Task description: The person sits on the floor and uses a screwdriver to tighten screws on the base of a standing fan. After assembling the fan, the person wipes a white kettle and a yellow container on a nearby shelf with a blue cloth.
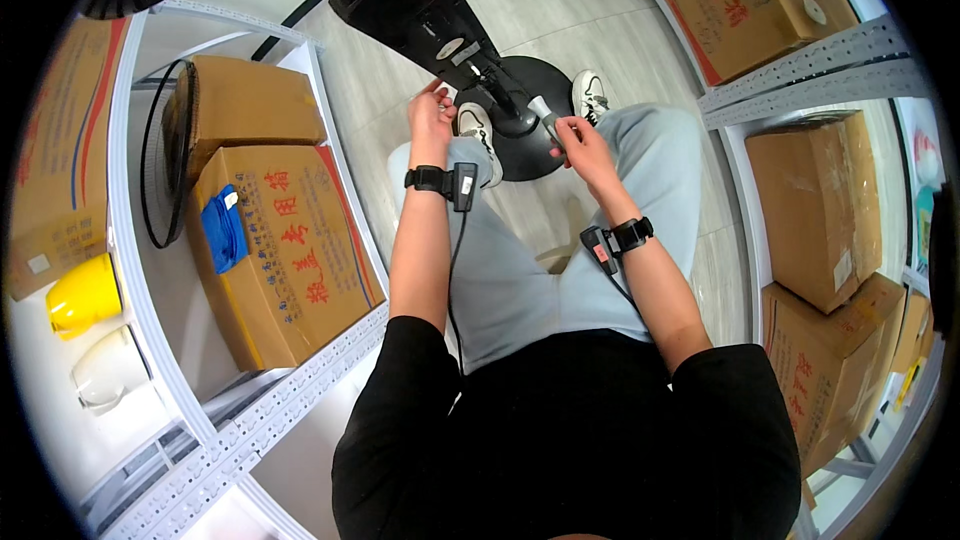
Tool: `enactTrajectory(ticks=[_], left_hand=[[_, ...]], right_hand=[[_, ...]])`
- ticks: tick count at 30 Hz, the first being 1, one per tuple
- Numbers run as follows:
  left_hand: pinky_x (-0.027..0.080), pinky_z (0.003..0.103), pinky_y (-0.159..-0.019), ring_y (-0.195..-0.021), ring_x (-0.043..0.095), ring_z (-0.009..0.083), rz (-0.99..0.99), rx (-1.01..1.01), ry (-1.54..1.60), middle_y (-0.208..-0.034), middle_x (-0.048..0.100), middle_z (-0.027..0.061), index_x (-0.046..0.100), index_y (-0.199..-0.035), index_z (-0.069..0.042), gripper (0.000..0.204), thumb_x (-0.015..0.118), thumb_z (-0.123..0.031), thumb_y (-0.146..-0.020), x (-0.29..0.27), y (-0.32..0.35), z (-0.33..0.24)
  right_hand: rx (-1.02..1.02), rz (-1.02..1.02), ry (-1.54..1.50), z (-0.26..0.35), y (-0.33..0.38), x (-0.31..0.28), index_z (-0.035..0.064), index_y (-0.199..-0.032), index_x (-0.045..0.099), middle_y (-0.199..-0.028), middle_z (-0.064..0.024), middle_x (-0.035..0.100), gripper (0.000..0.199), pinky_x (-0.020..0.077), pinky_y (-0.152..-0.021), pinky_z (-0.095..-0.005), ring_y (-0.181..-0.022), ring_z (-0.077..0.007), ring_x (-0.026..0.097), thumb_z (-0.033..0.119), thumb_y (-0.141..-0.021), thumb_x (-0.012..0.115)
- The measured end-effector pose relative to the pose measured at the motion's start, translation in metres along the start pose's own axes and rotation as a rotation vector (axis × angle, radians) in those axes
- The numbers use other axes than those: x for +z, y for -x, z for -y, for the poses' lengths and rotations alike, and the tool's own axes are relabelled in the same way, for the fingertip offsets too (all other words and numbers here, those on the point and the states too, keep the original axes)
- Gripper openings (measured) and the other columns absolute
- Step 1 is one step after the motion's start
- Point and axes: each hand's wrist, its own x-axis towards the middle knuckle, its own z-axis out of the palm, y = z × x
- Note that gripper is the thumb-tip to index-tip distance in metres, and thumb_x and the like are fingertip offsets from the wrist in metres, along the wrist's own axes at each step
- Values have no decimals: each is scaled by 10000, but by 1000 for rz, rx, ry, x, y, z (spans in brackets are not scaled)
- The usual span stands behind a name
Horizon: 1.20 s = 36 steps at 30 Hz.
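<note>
1. The right hand (pixel 585 150) holds a grey tool with a white flared end (pixel 547 118); whether it is a brush, I cannot tell. In my judgement, the picking up of this tool is done.
2. The left hand (pixel 432 118) holds no thing that I can see. Its fingers are half curled beside the lower part of a black machine (pixel 420 25); if they touch it, I cannot tell.
3. The work seems to be in its middle. The tool's white end is near the machine's column (pixel 512 118), with a gap to be seen in this view, so the contact appears not yet made. How much is left, the view does not show.
4. Both forearms reach forward, nearly straight, with the hands beyond the knees. The right hand turns a little inward; the left wrist bends slightly.
5. The machine stands between the shoes (pixel 592 97) on its round black base (pixel 528 162).
6. Farther left, cardboard boxes (pixel 290 250) and a round black wire guard (pixel 165 155) are on the shelf; farther right, there are more boxes (pixel 815 205).
</note>
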Motion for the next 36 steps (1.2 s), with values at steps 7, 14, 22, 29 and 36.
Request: enactTrajectory(ticks=[7, 14, 22, 29, 36], left_hand=[[300, 239, -428, -525, 426, 120, 151, 38, -41, -649, 494, 3, 518, -873, -116, 169, 483, -276, -917, 2, -17, -26], [324, 208, -453, -600, 544, 74, 156, 110, -266, -789, 623, -52, 620, -967, -199, 180, 531, -343, -905, 20, -35, -18], [486, 435, -847, -1091, 576, 241, 124, 113, -344, -1237, 590, 37, 562, -1226, -233, 386, 465, -434, -910, 1, -53, -11], [500, 455, -817, -1089, 578, 256, 104, 118, -235, -1224, 598, 48, 573, -1215, -210, 386, 471, -423, -910, -6, -59, -12], [440, 512, -953, -1165, 524, 291, 97, 108, -124, -1273, 569, 79, 554, -1242, -169, 435, 477, -434, -905, -8, -58, -9]], right_hand=[[-29, -17, 8, 10, 9, 1, 55, -1070, 584, -731, -12, 567, 327, 451, -503, -241, -656, -97, 647, 343, -916, 599], [-69, -37, 54, 5, 7, 3, 61, -1107, 570, -854, -44, 608, 341, 474, -526, -251, -675, -118, 661, 340, -914, 604], [248, 15, -249, 4, -1, -1, 30, -1128, 565, -825, -53, 623, 372, 478, -529, -257, -693, -124, 643, 352, -945, 546], [26, -27, -149, 9, 7, 11, 50, -1091, 550, -850, -43, 637, 392, 466, -541, -258, -685, -96, 608, 356, -871, 656], [214, 150, -354, -1, 2, 9, 88, -1127, 528, -905, -16, 607, 365, 441, -565, -239, -754, -77, 582, 325, -880, 654]])
